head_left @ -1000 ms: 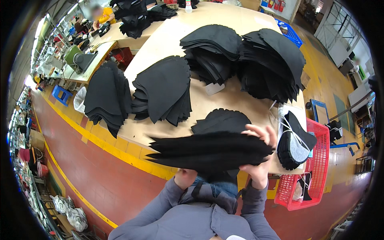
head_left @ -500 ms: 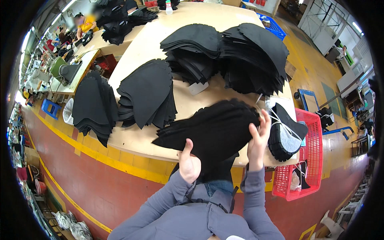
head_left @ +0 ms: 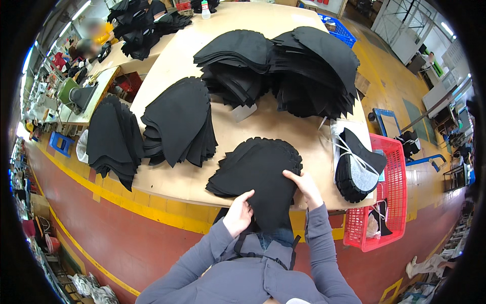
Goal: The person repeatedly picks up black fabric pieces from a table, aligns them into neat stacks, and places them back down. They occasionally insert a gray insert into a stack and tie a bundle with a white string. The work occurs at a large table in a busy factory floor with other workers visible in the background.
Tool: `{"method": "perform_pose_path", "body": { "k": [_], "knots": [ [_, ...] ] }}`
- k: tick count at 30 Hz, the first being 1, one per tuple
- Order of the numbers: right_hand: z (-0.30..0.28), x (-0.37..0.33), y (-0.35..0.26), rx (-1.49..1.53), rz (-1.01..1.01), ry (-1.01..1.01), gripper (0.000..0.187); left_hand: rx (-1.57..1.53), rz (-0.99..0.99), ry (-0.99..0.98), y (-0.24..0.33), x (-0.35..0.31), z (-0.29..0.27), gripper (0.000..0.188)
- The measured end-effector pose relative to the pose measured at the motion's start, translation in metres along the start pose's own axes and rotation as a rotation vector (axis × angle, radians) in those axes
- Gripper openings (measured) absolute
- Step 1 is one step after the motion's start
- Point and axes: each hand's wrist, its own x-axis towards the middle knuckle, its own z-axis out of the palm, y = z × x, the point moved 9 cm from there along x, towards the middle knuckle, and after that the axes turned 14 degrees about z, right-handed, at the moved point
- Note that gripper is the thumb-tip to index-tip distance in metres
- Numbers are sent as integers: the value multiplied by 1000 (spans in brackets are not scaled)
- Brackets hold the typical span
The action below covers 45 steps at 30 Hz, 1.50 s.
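Note:
A fanned stack of black fabric pieces [head_left: 263, 169] with notched edges lies at the table's front edge, its lower tip hanging over toward my lap. My left hand [head_left: 239, 214] grips its lower left side, thumb on top and the other fingers partly hidden. On the right side, my right hand [head_left: 305, 187] pinches the stack with its thumb over the top piece and its fingers underneath. Just right of it sits a bundle of black and grey pieces [head_left: 362, 169] tied with white cord.
Two fanned black stacks [head_left: 114, 142] [head_left: 177, 119] stand to the left on the pale table [head_left: 169, 180]. Larger black piles [head_left: 233, 53] [head_left: 319, 63] lie behind. A red plastic basket [head_left: 397, 190] is beside the table's right edge. Co-workers sit at the far left.
The stack has come down from a raised, sideways position onto the table edge, its tip now toward me. My right hand has moved down and left and closed on its side.

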Motion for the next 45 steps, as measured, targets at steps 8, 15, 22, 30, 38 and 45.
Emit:
{"method": "perform_pose_path", "body": {
  "k": [8,15,22,30,38,45],
  "knots": [
    [45,-22,-11,167,-357,-64,59,-76,-18,-198,17,-1,9,49],
    [48,-97,-28,-176,-738,-70,85,-375,359,-328,39,4,-6,53],
    [23,-139,-91,328,-1105,-153,89,-396,798,-1068,136,-66,99,64],
    [17,-123,-92,808,-990,-461,82,-140,1026,-904,161,-110,109,77],
    [27,-134,-83,752,-1094,-418,104,55,1344,-533,179,-115,97,71],
    [49,-36,-32,989,-388,-552,62,376,1190,-393,162,-102,86,50]
  ]
}}
